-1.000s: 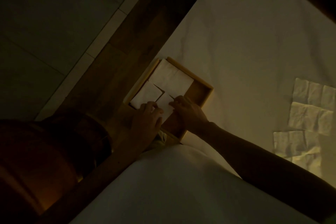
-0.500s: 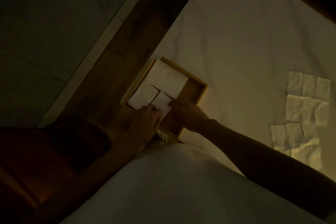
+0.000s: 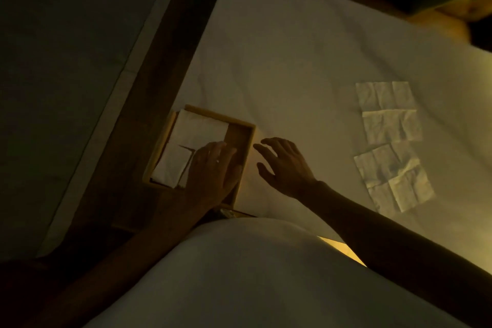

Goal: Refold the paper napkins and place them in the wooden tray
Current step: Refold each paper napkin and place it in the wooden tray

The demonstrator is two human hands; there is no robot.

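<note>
Wooden tray (image 3: 221, 116) sits at the left edge of the white cloth (image 3: 292, 61), partly over the dark wood border (image 3: 165, 74). Inside, folded napkins (image 3: 199, 130) fill the tray's left part: one larger rectangle at the far end and a smaller one (image 3: 171, 168) nearer the person, edges touching. The right strip of the tray floor is bare.

Left hand (image 3: 213, 176) lies flat, palm down, over the tray's near end, fingers straight and together; fingertips touch the napkins. Light is too dim to tell what lies beneath the palm.

Right hand (image 3: 287, 165) is just right of the tray, above the cloth, fingers spread and relaxed, holding nothing.

Unfolded napkins (image 3: 391, 125), creased, lie in a column well apart on the right.
</note>
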